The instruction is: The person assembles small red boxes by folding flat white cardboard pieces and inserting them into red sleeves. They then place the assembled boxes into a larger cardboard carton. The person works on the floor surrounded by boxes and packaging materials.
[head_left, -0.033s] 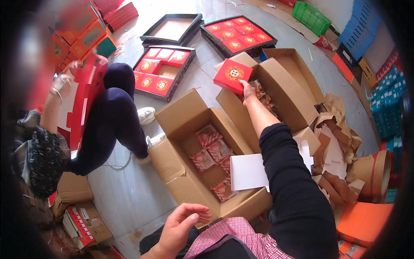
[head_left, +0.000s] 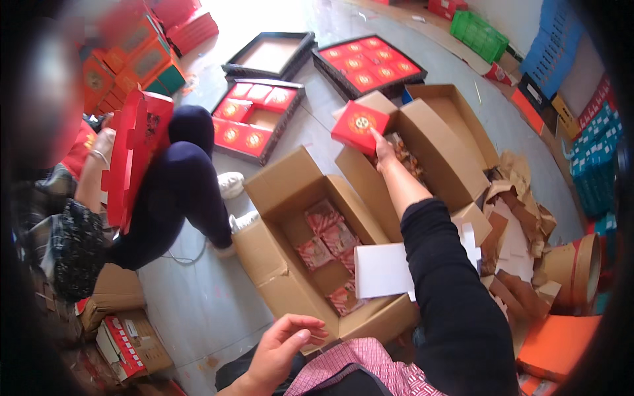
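A hand lifts a small red box over the open cardboard boxes.

The right hand reaches far out and pinches a small red box by its lower corner, so the box sits up in the air above the far cardboard box. The left hand stays low, near the person's lap, with fingers loosely spread and nothing in it. The near cardboard box stands open, so the red packets inside are easy to reach. On the floor past the boxes lie dark trays with square slots, some filled with red boxes. Another person sits beside them on the left.
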`<state>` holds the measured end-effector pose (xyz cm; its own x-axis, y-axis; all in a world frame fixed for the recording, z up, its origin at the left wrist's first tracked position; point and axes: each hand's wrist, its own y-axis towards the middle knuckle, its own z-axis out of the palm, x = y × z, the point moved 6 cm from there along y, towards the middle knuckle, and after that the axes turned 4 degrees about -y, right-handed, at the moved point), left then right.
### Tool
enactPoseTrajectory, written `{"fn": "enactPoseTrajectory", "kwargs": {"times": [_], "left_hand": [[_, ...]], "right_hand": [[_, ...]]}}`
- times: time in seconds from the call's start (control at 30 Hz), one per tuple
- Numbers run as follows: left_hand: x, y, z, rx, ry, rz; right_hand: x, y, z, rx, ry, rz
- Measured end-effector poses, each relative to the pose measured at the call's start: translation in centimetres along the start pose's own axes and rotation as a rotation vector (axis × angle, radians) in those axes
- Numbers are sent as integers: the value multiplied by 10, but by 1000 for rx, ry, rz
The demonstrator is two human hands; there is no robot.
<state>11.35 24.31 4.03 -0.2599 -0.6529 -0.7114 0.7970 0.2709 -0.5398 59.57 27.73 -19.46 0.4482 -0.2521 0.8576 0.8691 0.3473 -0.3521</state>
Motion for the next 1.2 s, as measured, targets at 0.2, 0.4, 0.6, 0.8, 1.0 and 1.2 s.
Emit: {"fn": "enactPoseTrajectory", "kwargs": {"times": [0.2, 0.4, 0.6, 0.8, 1.0, 1.2], "left_hand": [[-1, -6, 19, 9, 146, 103], [5, 10, 40, 107, 432, 333], [45, -37, 109, 98, 1122, 903], [119, -95, 178, 368, 1573, 1093], [157, -137, 157, 427, 1641, 989], [170, -150, 132, 338, 1486, 970]], "right_hand": [[66, -68, -44, -327, -1122, -195], [136, -251, -175, 90, -1525, -610], [135, -464, -349, -391, -1168, -503], [81, -538, -352, -354, -1051, -455], [53, -469, -240, -157, -1735, -1023], [32, -404, -210, 65, -1954, -914]]}}
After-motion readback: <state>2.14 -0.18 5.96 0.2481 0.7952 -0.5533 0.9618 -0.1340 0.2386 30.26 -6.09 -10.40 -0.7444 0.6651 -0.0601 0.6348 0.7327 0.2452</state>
